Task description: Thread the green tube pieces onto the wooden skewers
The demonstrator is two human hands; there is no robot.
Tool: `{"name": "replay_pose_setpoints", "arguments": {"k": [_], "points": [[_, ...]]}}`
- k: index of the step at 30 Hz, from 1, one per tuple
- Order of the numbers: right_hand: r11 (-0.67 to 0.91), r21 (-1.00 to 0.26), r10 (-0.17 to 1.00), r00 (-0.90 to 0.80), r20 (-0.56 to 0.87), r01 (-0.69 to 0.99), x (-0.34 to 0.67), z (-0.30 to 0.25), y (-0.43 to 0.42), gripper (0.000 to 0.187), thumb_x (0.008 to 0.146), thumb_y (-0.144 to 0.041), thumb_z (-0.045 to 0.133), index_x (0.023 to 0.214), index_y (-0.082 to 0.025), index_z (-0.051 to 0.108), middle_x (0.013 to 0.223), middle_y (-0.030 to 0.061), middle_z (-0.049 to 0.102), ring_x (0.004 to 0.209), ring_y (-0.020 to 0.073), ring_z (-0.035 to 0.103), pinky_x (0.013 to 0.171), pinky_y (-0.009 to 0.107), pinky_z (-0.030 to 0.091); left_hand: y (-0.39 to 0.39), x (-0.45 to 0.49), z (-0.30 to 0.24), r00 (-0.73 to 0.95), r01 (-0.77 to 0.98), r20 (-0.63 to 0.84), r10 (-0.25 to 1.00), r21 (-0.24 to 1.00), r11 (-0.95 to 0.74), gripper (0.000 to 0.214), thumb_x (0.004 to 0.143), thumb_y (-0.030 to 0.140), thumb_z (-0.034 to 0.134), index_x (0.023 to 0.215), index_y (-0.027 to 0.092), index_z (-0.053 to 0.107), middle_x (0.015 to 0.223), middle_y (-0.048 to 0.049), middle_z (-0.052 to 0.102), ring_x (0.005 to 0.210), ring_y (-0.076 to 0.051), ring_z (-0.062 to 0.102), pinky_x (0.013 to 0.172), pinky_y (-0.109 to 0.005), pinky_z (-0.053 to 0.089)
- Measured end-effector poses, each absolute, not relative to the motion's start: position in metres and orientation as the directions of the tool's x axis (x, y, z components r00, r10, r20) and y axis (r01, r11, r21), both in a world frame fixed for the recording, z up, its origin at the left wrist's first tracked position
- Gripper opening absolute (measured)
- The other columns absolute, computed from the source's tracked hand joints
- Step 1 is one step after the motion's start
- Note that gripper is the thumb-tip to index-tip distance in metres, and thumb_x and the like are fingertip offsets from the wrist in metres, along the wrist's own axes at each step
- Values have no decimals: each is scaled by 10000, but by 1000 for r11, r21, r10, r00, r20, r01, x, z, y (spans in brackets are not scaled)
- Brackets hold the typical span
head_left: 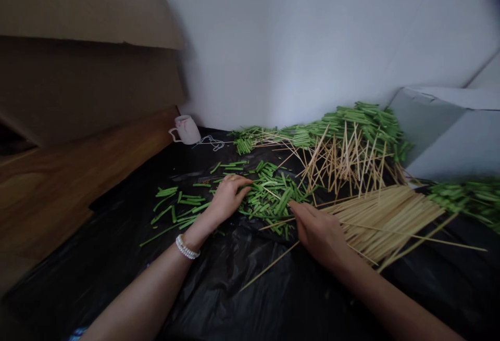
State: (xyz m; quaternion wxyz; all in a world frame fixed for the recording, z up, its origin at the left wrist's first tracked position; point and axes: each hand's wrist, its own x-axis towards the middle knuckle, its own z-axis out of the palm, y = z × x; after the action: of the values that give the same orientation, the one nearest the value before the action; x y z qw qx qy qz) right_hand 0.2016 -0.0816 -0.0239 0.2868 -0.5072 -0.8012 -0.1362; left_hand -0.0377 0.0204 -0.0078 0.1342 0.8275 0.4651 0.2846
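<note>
A loose pile of cut green bean pieces (269, 200) lies on black plastic sheeting (250, 299). At the pile's left side is my left hand (228, 195), wearing a pearl bracelet (186, 247); its thumb and forefinger are bent together at the beans, and what they grip is unclear. My right hand (318, 231) is closed at the pile's right edge, fingertips by the bean pieces; its grip is hidden. Thin wooden skewers (269, 269) stick out left from beneath it. Behind it fans a large bundle of bare skewers (390, 216).
Skewered green beans (351, 127) are heaped against the wall, sticks pointing forward. More beans (469, 200) lie at far right near a white box (441, 127). A white mug (187, 130) and a tangled cord (214, 143) stand back left. A cardboard box (86, 80) fills the left.
</note>
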Motion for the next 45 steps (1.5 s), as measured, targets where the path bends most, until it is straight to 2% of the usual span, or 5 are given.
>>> {"name": "replay_pose_setpoints", "arguments": {"k": [6, 18, 30, 39, 45], "points": [[454, -53, 723, -333, 606, 889, 201, -24, -81, 304, 897, -116, 391, 1097, -162, 615, 835, 37, 691, 668, 125, 624, 576, 232, 400, 15, -34, -17, 538, 755, 321, 779, 226, -615, 377, 921, 315, 505, 1289, 273, 578, 1249, -101, 571, 1172, -278, 447, 947, -445, 372], [456, -53, 722, -335, 605, 888, 201, -25, -81, 325, 870, -103, 405, 1102, -159, 626, 810, 30, 677, 643, 121, 598, 563, 240, 380, 13, -34, -10, 541, 722, 358, 761, 265, -639, 148, 868, 211, 572, 960, 240, 684, 1096, -73, 594, 1088, -257, 478, 903, -401, 392], [457, -33, 720, -348, 600, 889, 202, -25, -80, 302, 891, -120, 404, 1089, -154, 629, 790, 21, 673, 623, 127, 604, 552, 250, 375, 16, -37, -8, 559, 739, 280, 780, 257, -622, 144, 870, 189, 555, 965, 211, 660, 967, -73, 594, 971, -240, 527, 860, -379, 416], [450, -57, 739, -336, 584, 891, 202, -24, -81, 322, 867, -108, 414, 1097, -167, 632, 787, 18, 669, 627, 118, 592, 559, 240, 382, 10, -30, 10, 308, 563, 538, 785, 561, -606, 117, 868, 251, 597, 919, 229, 700, 1124, -68, 659, 1139, -238, 527, 1032, -403, 339], [471, -70, 717, -335, 611, 879, 202, -25, -81, 313, 890, -114, 400, 1103, -155, 626, 786, 25, 663, 648, 124, 600, 580, 234, 393, 7, -24, 12, 103, 177, 278, 955, 939, -293, 212, 733, 336, 751, 898, 203, 762, 899, -53, 742, 853, -211, 646, 840, -320, 463]]}}
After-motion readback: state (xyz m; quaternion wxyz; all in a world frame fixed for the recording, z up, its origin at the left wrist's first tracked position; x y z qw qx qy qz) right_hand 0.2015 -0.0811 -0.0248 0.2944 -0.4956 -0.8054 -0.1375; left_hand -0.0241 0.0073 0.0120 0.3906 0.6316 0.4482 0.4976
